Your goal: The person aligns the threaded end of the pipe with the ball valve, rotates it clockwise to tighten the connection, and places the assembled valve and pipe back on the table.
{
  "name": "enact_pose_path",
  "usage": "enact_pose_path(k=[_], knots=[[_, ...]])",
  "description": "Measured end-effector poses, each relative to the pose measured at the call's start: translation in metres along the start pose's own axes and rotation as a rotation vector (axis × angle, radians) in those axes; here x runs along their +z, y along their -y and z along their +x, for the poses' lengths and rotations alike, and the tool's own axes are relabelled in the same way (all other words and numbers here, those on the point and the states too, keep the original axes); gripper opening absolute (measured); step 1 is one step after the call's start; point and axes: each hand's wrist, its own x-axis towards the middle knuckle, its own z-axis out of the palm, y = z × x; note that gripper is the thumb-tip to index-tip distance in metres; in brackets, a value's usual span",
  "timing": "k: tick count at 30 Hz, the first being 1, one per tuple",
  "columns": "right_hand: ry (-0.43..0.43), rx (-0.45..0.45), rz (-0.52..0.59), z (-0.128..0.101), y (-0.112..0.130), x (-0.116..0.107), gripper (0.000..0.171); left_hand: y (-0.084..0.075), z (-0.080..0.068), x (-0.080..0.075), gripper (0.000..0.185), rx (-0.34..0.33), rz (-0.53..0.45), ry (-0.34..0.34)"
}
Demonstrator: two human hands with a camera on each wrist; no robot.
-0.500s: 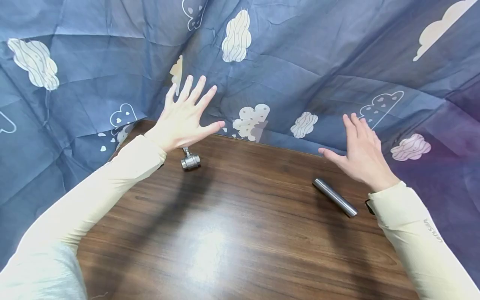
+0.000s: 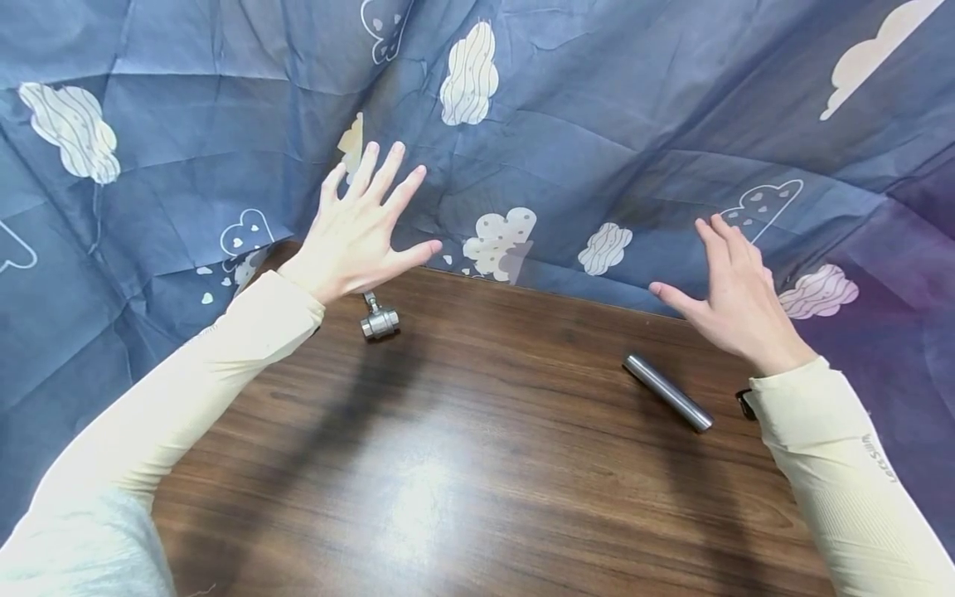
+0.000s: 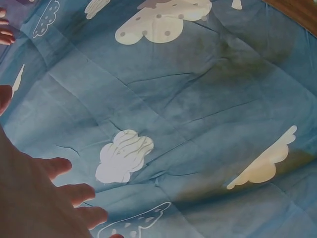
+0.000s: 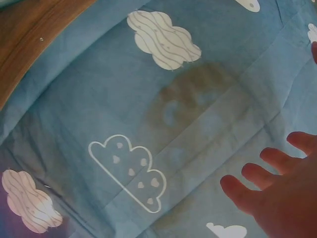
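Both hands are released, raised above the table with fingers extended: the left hand (image 2: 351,228) spread wide, palm down, the right hand (image 2: 739,298) with its thumb held away from the fingers. At left, a pale, stretchy sleeve (image 2: 224,348) wrinkles along the arm. Just beyond its cuff, on the far left of the table (image 2: 492,431), lies a metal valve (image 2: 380,323) with a rounded body and faceted ends; the left hand hides part of its handle. Creased blue cloth (image 2: 567,157) printed with clouds hangs behind, along the far edge. The table is brown with dark, streaky wood grain and a glossy glare. At right, a smooth, shiny metal cylinder (image 2: 666,392) lies slanted, nearest the right hand. The right sleeve (image 2: 828,473) carries small grey lettering, seemingly "Let's Slim".
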Motion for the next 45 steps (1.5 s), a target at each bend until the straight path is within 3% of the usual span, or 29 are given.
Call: enact_pose_path(k=[11, 17, 28, 34, 45], knots=[[-0.032, 0.003, 0.032, -0.011, -0.026, 0.004, 0.079, 0.022, -0.009, 0.014, 0.082, -0.032, -0.049, 0.004], [-0.052, 0.027, 0.053, -0.021, -0.045, 0.007, 0.077, 0.037, -0.016, 0.023, 0.08, -0.088, -0.13, 0.012], [-0.097, 0.115, 0.136, -0.046, -0.066, 0.028, 0.074, 0.057, -0.039, 0.056, 0.083, -0.187, -0.231, 0.087], [-0.07, 0.174, 0.147, -0.058, -0.078, 0.047, 0.071, 0.064, -0.052, 0.08, 0.088, -0.269, -0.286, 0.152], [0.067, 0.251, 0.139, -0.083, -0.099, 0.089, 0.07, 0.07, -0.074, 0.12, 0.09, -0.373, -0.357, 0.241]])
